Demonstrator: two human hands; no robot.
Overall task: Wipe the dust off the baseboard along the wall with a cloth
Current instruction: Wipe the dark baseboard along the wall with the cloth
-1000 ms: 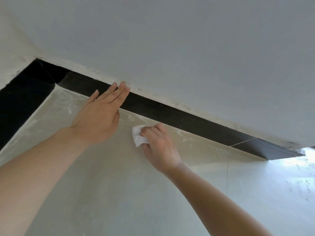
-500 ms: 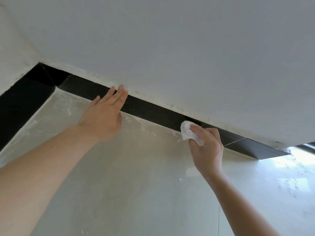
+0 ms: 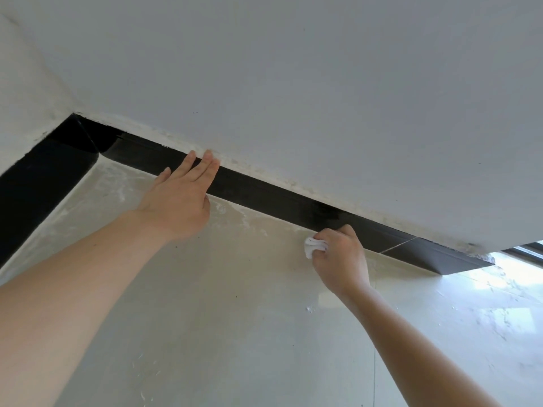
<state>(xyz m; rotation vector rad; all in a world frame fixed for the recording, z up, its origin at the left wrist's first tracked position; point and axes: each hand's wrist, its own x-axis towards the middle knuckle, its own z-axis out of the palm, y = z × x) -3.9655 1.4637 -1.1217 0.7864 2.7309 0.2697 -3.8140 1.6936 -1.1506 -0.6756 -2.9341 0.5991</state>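
Note:
A black baseboard (image 3: pixel 264 198) runs along the foot of the white wall (image 3: pixel 293 83), from the corner at the left down to the right. My right hand (image 3: pixel 340 257) is closed around a small crumpled white cloth (image 3: pixel 314 246), at the lower edge of the baseboard where it meets the floor. My left hand (image 3: pixel 182 198) lies flat with fingers extended, palm on the floor and fingertips over the baseboard up to its top edge.
A second black baseboard (image 3: pixel 38 183) runs along the left wall from the corner. The pale tiled floor (image 3: pixel 235 318) shows white dust smears near the baseboard. Bright light falls on the floor at the right, by a dark door or window track (image 3: pixel 529 251).
My right hand with the cloth went right along the baseboard, then came slightly down to its lower edge. My left hand stayed flat in place.

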